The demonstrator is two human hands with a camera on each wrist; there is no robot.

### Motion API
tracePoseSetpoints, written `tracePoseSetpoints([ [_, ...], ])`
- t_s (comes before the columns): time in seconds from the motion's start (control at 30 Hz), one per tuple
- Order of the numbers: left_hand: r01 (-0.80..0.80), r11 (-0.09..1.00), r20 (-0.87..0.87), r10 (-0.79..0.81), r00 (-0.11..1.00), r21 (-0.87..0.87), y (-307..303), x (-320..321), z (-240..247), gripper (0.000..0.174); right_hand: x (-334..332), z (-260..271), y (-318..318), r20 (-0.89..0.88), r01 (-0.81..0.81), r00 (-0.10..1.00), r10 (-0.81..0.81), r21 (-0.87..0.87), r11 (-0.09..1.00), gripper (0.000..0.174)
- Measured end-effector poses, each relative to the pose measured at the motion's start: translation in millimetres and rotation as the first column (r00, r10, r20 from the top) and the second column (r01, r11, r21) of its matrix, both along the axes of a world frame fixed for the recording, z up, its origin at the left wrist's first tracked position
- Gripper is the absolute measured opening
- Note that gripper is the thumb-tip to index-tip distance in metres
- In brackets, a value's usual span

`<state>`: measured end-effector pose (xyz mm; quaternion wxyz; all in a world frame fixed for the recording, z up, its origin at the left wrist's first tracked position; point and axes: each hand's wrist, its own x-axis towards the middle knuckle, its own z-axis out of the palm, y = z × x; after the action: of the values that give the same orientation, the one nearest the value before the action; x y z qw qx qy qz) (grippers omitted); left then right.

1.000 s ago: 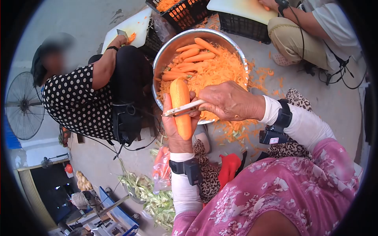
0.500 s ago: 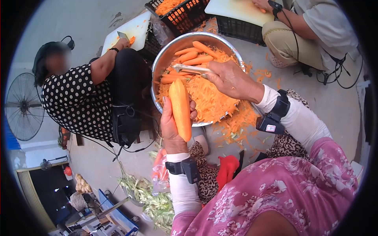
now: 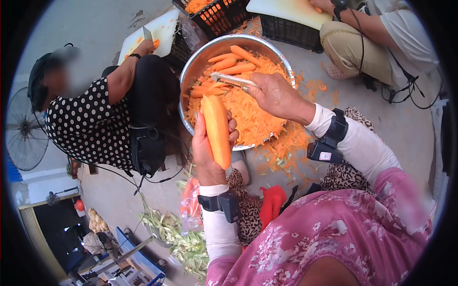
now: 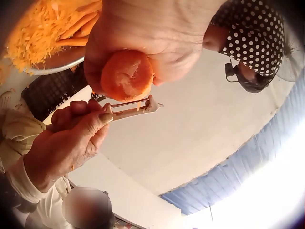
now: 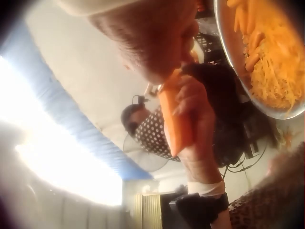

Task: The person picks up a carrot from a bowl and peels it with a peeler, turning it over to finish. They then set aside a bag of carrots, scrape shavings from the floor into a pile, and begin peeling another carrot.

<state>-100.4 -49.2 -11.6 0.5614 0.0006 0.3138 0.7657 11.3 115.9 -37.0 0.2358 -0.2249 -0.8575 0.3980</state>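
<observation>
My left hand (image 3: 208, 155) grips a thick peeled carrot (image 3: 217, 131) that stands lengthwise over the near rim of a metal basin (image 3: 185, 86). Its cut end (image 4: 127, 76) faces the camera in the left wrist view. In my right hand (image 3: 281, 97) is a pale-handled peeler (image 3: 234, 81), its head at the carrot's far end. A strip of peel hangs at the blade in the left wrist view. Beneath both hands, the basin holds orange shreds (image 3: 250, 117) and several whole carrots (image 3: 238, 69) heaped at its far side.
A person in a polka-dot top (image 3: 90, 126) works with a knife at a white board (image 3: 157, 38) on the left. Another sits at a second board (image 3: 291, 12), back right. A black crate (image 3: 217, 19) stands behind the basin. Husks (image 3: 183, 243) and a plastic bag (image 3: 191, 205) lie on the floor.
The peeler has gone from across the carrot's middle up to beyond its far end, my right hand moving away with it. My left hand keeps its grip on the carrot.
</observation>
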Motion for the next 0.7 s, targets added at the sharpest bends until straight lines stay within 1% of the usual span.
tracePoseSetpoints([
  [0.03,0.006,1.000,-0.005,-0.006,1.000,0.008,1,-1,1,0.050,-5,-6,5,-0.005,0.006,1.000,-0.006,0.008,1.000,0.025],
  [0.07,0.008,1.000,-0.028,-0.008,1.000,-0.013,0,0,2,0.049,-8,-15,9,-0.074,-0.029,0.997,0.019,-0.132,0.991,0.024],
  [0.1,0.006,0.999,-0.049,-0.008,0.999,-0.037,0,1,1,0.049,-10,-7,9,-0.144,-0.076,0.989,0.038,-0.269,0.960,0.023],
  [0.13,0.007,0.999,-0.047,-0.009,0.999,-0.037,-1,0,0,0.049,-9,0,6,-0.142,-0.074,0.989,0.037,-0.269,0.960,0.023],
  [0.17,0.030,0.997,-0.126,-0.039,0.991,-0.078,-2,-1,-1,0.048,-6,8,3,-0.128,-0.114,0.990,0.058,-0.490,0.864,0.022],
  [0.2,0.051,0.991,-0.202,-0.075,0.977,-0.122,-4,-1,-2,0.049,-4,19,-2,-0.119,-0.140,0.990,0.079,-0.685,0.715,0.023],
  [0.23,0.057,0.990,-0.199,-0.081,0.977,-0.126,-4,-1,-2,0.049,-3,22,-4,-0.117,-0.134,0.990,0.073,-0.688,0.713,0.023],
  [0.27,0.096,0.982,-0.343,-0.148,0.928,-0.166,-4,0,-1,0.050,-1,24,-5,-0.131,-0.169,0.986,0.107,-0.787,0.593,0.023],
  [0.3,0.128,0.970,-0.475,-0.214,0.853,-0.207,-4,3,1,0.052,0,25,-6,-0.150,-0.198,0.979,0.139,-0.866,0.460,0.024],
  [0.33,0.113,0.962,-0.474,-0.223,0.852,-0.249,-3,8,7,0.055,0,26,-8,-0.146,-0.192,0.980,0.135,-0.867,0.461,0.024],
  [0.37,0.117,0.962,-0.473,-0.224,0.852,-0.245,0,12,4,0.055,-1,27,-9,-0.152,-0.206,0.977,0.153,-0.867,0.455,0.023],
  [0.4,0.090,0.955,-0.641,-0.257,0.724,-0.281,2,16,-2,0.056,-1,28,-11,-0.158,-0.219,0.972,0.171,-0.868,0.446,0.023],
  [0.43,0.054,0.949,-0.777,-0.287,0.560,-0.312,3,18,-6,0.057,0,29,-12,-0.157,-0.219,0.973,0.171,-0.868,0.446,0.023],
  [0.47,0.067,0.952,-0.835,-0.294,0.465,-0.299,4,18,-8,0.062,0,32,-13,-0.189,-0.246,0.968,0.168,-0.854,0.458,0.022],
  [0.5,0.065,0.952,-0.834,-0.294,0.467,-0.300,4,21,-3,0.062,1,32,-15,-0.220,-0.273,0.961,0.166,-0.840,0.469,0.021],
  [0.53,-0.008,0.906,-0.840,-0.389,0.379,-0.424,4,26,6,0.064,1,29,-15,-0.219,-0.273,0.961,0.167,-0.842,0.466,0.021],
  [0.57,-0.092,0.842,-0.822,-0.488,0.293,-0.532,4,28,11,0.066,-1,24,-13,-0.183,-0.214,0.977,0.111,-0.815,0.538,0.020],
  [0.6,-0.120,0.857,-0.839,-0.448,0.309,-0.501,4,28,5,0.062,-3,18,-10,-0.149,-0.150,0.987,0.052,-0.782,0.604,0.020],
  [0.63,-0.118,0.857,-0.838,-0.448,0.311,-0.502,4,29,4,0.062,-6,8,-6,-0.147,-0.148,0.988,0.051,-0.783,0.604,0.020],
  [0.67,-0.105,0.888,-0.797,-0.343,0.497,-0.448,4,29,3,0.057,-10,-4,-3,-0.176,-0.141,0.984,0.026,-0.685,0.715,0.020],
  [0.7,-0.107,0.916,-0.718,-0.226,0.659,-0.386,4,27,3,0.053,-13,-3,-2,-0.212,-0.129,0.977,0.006,-0.570,0.812,0.021],
])
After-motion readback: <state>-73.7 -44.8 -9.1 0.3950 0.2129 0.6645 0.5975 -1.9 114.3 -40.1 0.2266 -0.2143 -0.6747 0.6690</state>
